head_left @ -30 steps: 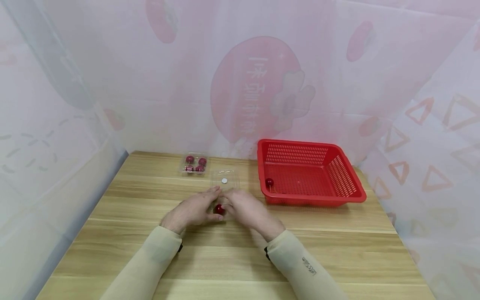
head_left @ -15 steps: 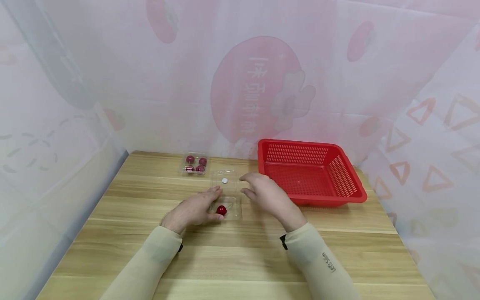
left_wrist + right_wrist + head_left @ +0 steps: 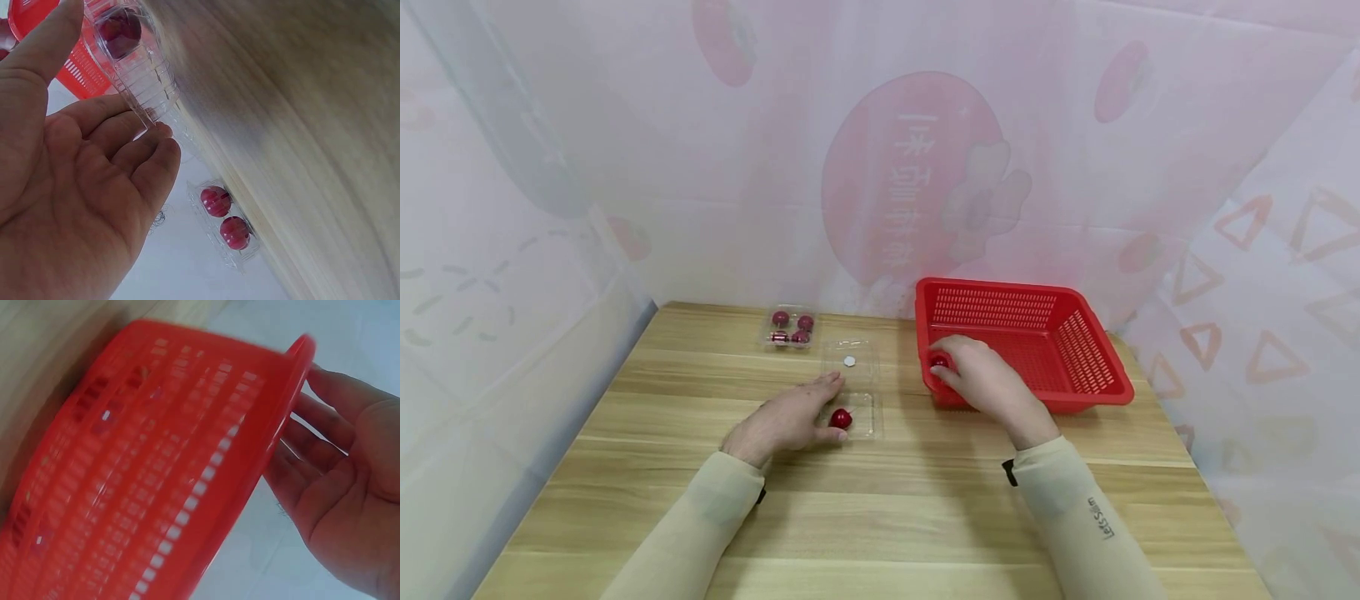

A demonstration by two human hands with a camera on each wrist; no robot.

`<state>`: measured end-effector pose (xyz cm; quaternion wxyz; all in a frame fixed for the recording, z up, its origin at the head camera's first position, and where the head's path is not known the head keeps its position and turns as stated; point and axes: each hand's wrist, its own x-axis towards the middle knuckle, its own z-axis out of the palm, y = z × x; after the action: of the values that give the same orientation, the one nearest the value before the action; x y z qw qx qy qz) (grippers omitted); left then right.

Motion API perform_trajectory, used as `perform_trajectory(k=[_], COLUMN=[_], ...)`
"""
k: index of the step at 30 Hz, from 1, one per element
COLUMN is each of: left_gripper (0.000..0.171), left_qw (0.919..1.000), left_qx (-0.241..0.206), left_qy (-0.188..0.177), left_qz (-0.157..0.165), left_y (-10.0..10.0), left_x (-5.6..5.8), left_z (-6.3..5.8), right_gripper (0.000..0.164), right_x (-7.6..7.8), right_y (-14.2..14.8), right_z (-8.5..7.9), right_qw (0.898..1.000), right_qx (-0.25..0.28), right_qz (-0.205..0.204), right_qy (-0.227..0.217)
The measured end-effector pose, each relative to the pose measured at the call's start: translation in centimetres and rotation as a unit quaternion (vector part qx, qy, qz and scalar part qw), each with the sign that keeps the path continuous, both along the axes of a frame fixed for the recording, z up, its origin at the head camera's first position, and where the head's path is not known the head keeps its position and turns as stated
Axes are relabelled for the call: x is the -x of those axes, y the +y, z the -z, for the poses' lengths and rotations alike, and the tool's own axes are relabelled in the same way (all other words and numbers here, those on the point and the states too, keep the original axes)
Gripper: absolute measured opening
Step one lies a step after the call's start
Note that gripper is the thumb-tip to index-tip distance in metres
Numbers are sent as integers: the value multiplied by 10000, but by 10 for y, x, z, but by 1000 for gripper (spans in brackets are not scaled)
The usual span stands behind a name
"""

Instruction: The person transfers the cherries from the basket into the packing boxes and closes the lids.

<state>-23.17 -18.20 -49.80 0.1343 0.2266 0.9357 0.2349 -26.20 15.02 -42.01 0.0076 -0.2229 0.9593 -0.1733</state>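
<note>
A clear plastic clamshell box (image 3: 861, 414) lies with its lid (image 3: 848, 375) folded back and a red cherry (image 3: 841, 418) in its tray. My left hand (image 3: 790, 421) rests at the box's left side, fingers extended and thumb (image 3: 44, 44) along the near edge; the left wrist view shows fingertips touching the plastic. My right hand (image 3: 988, 379) reaches over the rim of the red basket (image 3: 1097, 392). Another cherry (image 3: 938, 362) lies in the basket's near left corner, between my right thumb and forefinger. In the right wrist view the basket wall hides those fingertips, so contact is unclear.
Behind the left hand stands a second clear box (image 3: 790, 307) with several cherries inside. A white round sticker (image 3: 849, 362) is on the open lid. The wooden table (image 3: 865, 517) meets a printed cloth backdrop (image 3: 760, 208) at its far edge.
My right hand has moved from the clear box rightward into the basket, down over the cherry there. The cherry in the box has shifted slightly. My left hand stays in place.
</note>
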Motion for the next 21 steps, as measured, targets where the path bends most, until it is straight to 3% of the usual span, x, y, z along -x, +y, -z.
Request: perform_trajectory(k=[12,21], left_gripper=[99,100], left_qw=[10000,9999], left_qx=[-19,-4], left_qy=[-40,-95], left_qz=[-27,-67], left_y=[-1,-1], left_x=[-1,-1], left_z=[-1,-2], right_gripper=[43,39], right_x=[19,31], right_y=[39,64], right_z=[0,-1], right_qw=[9950,9893], right_qx=[-762,-1010], right_qz=[393,269], right_qy=[-509,-1016])
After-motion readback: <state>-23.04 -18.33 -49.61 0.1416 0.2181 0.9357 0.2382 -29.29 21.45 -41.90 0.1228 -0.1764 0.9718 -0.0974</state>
